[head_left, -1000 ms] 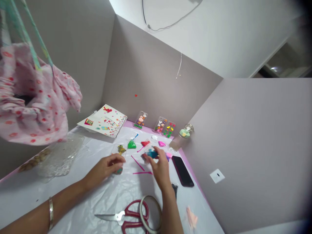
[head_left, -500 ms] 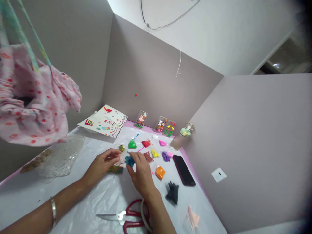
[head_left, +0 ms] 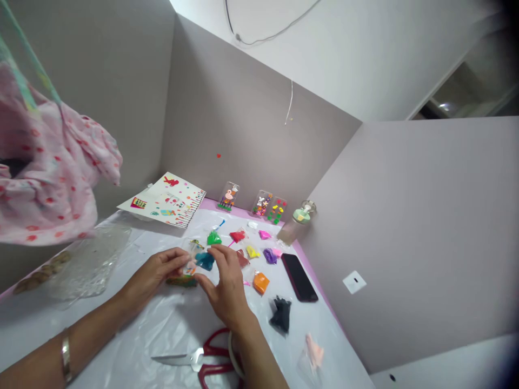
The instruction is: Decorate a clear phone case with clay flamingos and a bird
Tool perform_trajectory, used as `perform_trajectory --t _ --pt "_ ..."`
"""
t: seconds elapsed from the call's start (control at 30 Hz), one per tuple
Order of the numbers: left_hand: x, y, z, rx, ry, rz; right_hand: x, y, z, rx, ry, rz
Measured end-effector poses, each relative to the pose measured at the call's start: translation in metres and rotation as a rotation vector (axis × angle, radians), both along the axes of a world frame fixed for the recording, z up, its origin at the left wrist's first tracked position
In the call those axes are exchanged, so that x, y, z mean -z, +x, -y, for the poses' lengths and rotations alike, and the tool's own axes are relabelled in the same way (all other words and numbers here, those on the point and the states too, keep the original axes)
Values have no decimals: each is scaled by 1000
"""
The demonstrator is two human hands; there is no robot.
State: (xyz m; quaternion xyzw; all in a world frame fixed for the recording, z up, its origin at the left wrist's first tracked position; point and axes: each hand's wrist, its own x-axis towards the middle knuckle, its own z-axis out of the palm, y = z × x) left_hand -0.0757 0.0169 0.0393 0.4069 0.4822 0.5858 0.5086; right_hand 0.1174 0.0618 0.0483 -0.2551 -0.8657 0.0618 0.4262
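Observation:
My left hand (head_left: 168, 266) pinches the left edge of a small clear panel, which looks like a clear phone case (head_left: 190, 268) with small coloured decorations. To its right, my right hand (head_left: 227, 281) curves with thumb and fingers apart. Its fingertips are close to the clear case; whether they touch it I cannot tell. A teal clay packet (head_left: 205, 261) shows between the two hands. Under my left fingers lies a green and orange patterned piece (head_left: 181, 281), partly hidden. Red-handled scissors (head_left: 197, 359) lie below, partly covered by my right forearm, beside a pale ring (head_left: 235, 354).
Several clay packets, among them orange (head_left: 261, 282) and black (head_left: 281, 314), lie to the right near a phone (head_left: 300, 277). Decorated clear cases (head_left: 229, 196) lean on the wall. A spiral drawing book (head_left: 166, 200), clear plastic tray (head_left: 91, 267) and hanging pink cloth (head_left: 65, 178) are left.
The view has shifted slightly, so most things appear further left. My right thumb and fingers are spread a little wider. The left hand keeps its pinch on the clear case.

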Motion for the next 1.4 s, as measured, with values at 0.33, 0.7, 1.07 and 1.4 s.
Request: perform_trajectory --t 0.33,0.7,1.07,1.4 --pt "10 9 3 24 56 13 -2 -11 13 36 -256 -174" --pt "17 3 -5 238 86 -24 -11 -10 13 -213 -729 -203" --pt "5 6 5 321 103 -15 -21 1 9 -360 -882 -171" --pt "10 6 4 235 159 -102 -25 -2 13 -229 -764 -126"
